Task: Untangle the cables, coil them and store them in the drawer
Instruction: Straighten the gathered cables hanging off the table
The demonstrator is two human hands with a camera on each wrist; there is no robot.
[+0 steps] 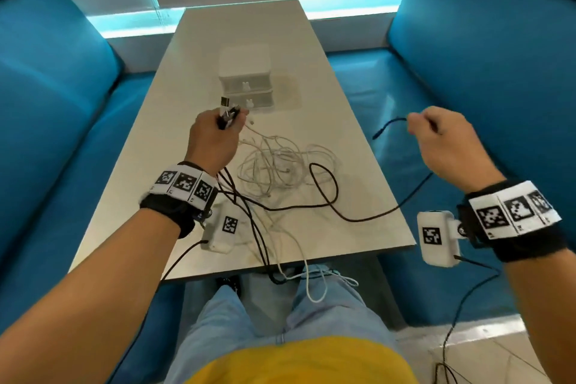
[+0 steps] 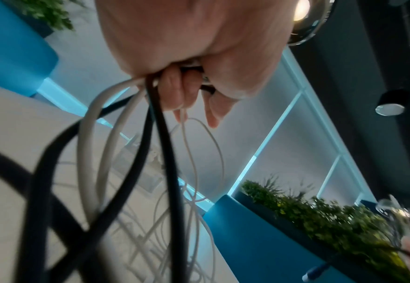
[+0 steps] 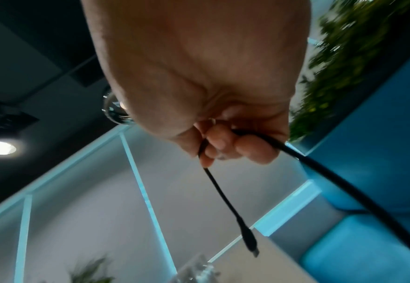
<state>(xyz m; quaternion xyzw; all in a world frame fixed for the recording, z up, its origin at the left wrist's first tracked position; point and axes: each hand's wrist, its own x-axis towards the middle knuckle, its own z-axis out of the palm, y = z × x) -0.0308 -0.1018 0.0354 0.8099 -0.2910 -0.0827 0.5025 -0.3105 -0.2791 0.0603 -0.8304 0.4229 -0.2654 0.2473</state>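
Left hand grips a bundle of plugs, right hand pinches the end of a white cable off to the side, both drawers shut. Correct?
Not quite: the cable in the right hand is black, not white; the head and right wrist views both show the black cable hanging from its fingers. The rest holds: left hand grips the plugs, and both drawers are shut.

White cable tangle [image 1: 274, 165] blocks path to drawer unit [image 1: 246, 81]; table edges [image 1: 367, 165] free.

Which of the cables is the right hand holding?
The black cable: the right hand pinches it near its free plug end; the white cables lie tangled on the table.
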